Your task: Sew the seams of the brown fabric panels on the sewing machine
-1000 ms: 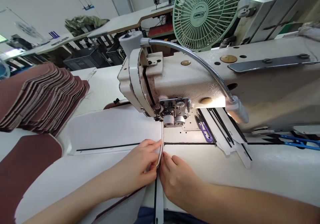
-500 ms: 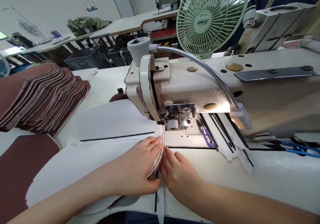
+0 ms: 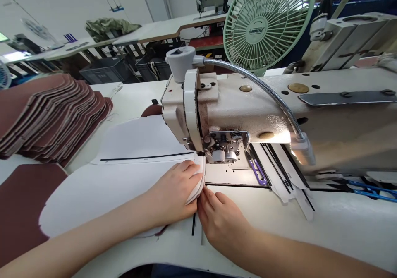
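A white-backed brown fabric panel [image 3: 102,197] lies on the sewing machine bed, its right edge running up under the presser area of the sewing machine head [image 3: 218,152]. My left hand [image 3: 175,191] grips the panel's near right corner, fingers on top and thumb hidden beneath. Close against that same edge, my right hand [image 3: 221,214] pinches the layers with its fingertips. A white strip with a black line [image 3: 194,224] hangs down between my hands, partly covered. Another black-lined strip [image 3: 147,159] lies across the panel.
Purple thread snips [image 3: 257,170] and several black-edged white strips [image 3: 279,166] lie right of the needle. Blue-handled scissors [image 3: 369,189] sit farther right. Stacked brown panels [image 3: 52,116] stand at left, beside a loose brown panel [image 3: 31,207]. A green fan [image 3: 260,27] stands behind the machine.
The panel has moved away from me along the machine bed and turned slightly. The hanging strip is drawn up with it. My left thumb has tucked under the edge; my right hand stays close by.
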Tool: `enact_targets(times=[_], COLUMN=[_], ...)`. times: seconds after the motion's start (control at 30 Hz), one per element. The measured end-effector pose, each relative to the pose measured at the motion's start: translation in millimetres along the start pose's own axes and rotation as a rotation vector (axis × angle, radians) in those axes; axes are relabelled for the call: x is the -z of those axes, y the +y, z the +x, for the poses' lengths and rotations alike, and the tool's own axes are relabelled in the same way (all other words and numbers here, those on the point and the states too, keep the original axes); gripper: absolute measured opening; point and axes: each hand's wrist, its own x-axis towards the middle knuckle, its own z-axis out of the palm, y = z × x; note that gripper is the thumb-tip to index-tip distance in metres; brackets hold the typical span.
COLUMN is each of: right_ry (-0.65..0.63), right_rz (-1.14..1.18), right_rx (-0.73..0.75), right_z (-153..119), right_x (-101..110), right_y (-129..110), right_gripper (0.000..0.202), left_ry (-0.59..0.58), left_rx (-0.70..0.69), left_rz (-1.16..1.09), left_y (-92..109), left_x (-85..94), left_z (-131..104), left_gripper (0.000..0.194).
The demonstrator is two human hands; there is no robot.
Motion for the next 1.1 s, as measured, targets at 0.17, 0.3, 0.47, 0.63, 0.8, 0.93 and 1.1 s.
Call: enact_targets(times=[0.17, 0.3, 0.47, 0.63, 0.8, 0.93, 1.1], right_ry=[-0.017, -0.057, -0.062, -0.094, -0.033, -0.050, -0.038], right_rz=[-0.010, -0.010, 0.012, 0.002, -0.057, -0.070, -0.099], right_rx=[0.026, 0.030, 0.022, 0.001, -0.017, -0.007, -0.002], right_z=[0.6, 3.0, 10.8, 18.4, 15.7, 16.6, 18.2], right_x=[-5.5, -4.7, 4.2, 3.8, -0.8, -3.2, -7.2], right_y=[6.0, 8.8, 6.0, 14.9, 23.2, 29.7, 35.4], right_gripper=[0.030, 0.031, 0.027, 0.020, 0.026, 0.027, 0.030], left_ry=[-0.033, -0.165, -0.289, -0.292, -0.375, -0.534, -0.489], left_rx=[-0.012, 0.004, 0.036, 0.070, 0.123, 0.221, 0.228], left_rz=[0.008, 0.127, 0.247, 0.315, 0.345, 0.257, 0.205], left_y=[-4.5, -1.8, 7.6, 10.6, 12.6, 13.1, 10.0], left_x=[6.1, 14.1, 17.5, 15.9, 27.8, 34.2, 32.9], left_z=[6.4, 13.6, 20.7, 28.3, 31.3, 38.7, 41.5], left_gripper=[0.006, 0.011, 0.026, 0.022, 0.025, 0.036, 0.027])
